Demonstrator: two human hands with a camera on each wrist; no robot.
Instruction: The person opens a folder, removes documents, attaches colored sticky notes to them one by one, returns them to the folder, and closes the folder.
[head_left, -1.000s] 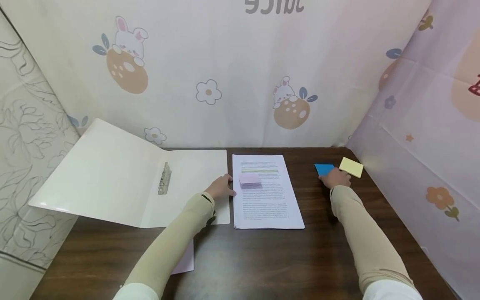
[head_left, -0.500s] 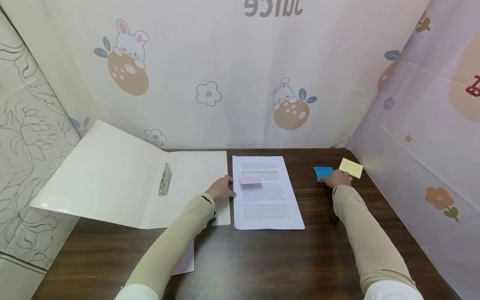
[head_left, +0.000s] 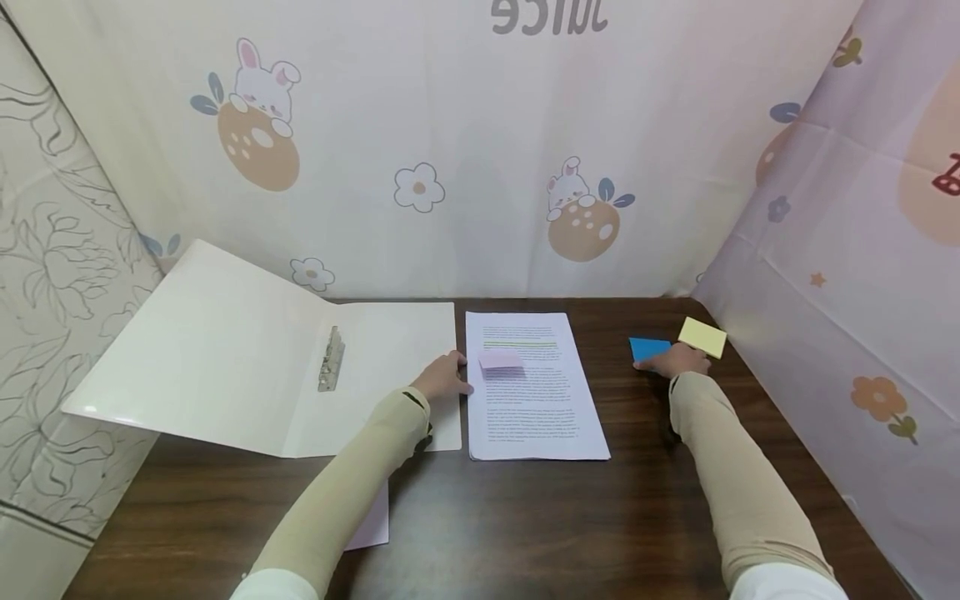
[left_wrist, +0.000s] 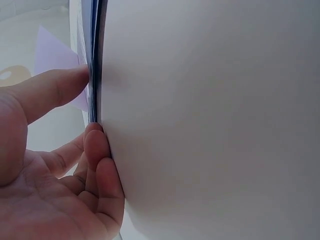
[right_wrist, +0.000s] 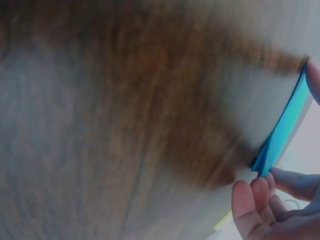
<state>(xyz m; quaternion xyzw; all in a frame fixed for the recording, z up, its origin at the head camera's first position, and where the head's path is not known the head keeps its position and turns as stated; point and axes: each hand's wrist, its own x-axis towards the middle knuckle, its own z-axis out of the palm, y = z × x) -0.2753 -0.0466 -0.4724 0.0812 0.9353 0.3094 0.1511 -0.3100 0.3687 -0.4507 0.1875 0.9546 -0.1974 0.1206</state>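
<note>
The left hand (head_left: 442,377) lays its thumb and fingers, spaced apart, along the left edge of the paper stack (head_left: 540,408), beside the open folder (head_left: 393,333). Farther right on the table (head_left: 517,533), the right hand (head_left: 681,360) holds the blue pad (head_left: 647,347) between thumb and fingers, near the yellow pad (head_left: 702,337).

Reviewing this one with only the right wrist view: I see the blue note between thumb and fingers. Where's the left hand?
Observer: The left hand touches the left edge of the stack of printed pages.
Operator: Is anything on those pages?
Observer: Yes, a pale purple note lies on the top page, just below a green highlighted line.
Operator: And left of them?
Observer: An open white folder with a metal clip inside.
</note>
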